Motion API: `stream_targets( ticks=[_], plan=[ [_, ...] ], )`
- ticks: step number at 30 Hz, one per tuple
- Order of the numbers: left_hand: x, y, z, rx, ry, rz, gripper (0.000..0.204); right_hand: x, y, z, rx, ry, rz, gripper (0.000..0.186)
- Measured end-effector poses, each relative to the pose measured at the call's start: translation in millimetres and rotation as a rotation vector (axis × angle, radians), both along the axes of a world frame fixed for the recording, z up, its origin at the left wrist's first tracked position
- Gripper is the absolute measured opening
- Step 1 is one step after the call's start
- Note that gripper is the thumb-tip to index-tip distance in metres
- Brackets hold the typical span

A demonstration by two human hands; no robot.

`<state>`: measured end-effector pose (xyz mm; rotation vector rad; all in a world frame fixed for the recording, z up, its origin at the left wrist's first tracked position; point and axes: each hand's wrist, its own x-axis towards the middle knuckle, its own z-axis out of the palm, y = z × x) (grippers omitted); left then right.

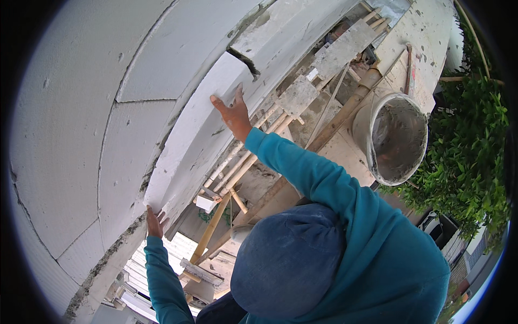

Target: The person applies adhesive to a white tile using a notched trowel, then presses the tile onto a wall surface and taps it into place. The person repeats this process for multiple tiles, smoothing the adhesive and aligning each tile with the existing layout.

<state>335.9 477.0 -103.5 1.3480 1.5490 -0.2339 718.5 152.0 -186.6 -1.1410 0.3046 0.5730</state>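
Pale block wall [65, 102] fills the left of my view. Along it runs a long white block [189, 127], long axis slanting upper right to lower left, lying between both hands. I have the right hand [234, 116] near the upper end, thumb and fingers spread wide over its edge; left hand [155, 223] touches the lower end, fingers parted. Pressure: can't tell. Smallest: dark gap [247, 60] at the block's upper end, right hand nearer.

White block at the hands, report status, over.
Left hand at lower end of white block; right hand toward its upper end. Block along wall, dark gap at upper end. Bucket off right, apart from block.
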Motion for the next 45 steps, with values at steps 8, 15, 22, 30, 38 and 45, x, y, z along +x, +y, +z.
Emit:
stream_targets(
  ticks=[8, 15, 22, 30, 38, 45],
  plan=[
    [3, -7, -48, 0.317, -0.270, 0.291, 0.068, 6, -12, 7, 0.082, 0.034, 0.072, 0.125],
    [19, -46, -19, 0.281, -0.369, 0.272, 0.077, 10, -24, 25, 0.083, -0.043, 0.096, 0.115],
    [24, -70, 9, 0.208, -0.304, -0.016, 0.106, 48, -55, 58, -0.175, 0.061, 0.336, 0.116],
    [47, -60, 25, 0.288, 0.008, -0.228, 0.116, 204, -300, 200, -0.885, -0.615, 0.049, 0.047],
    [21, -66, -40, 0.239, -0.144, 0.046, 0.136, 311, -719, 38, -1.913, -0.581, 1.424, 0.048],
    [37, -94, -20, -0.003, -0.497, 0.409, 0.106, 264, -664, 7, -1.718, -0.155, 0.877, 0.056]
  ],
)
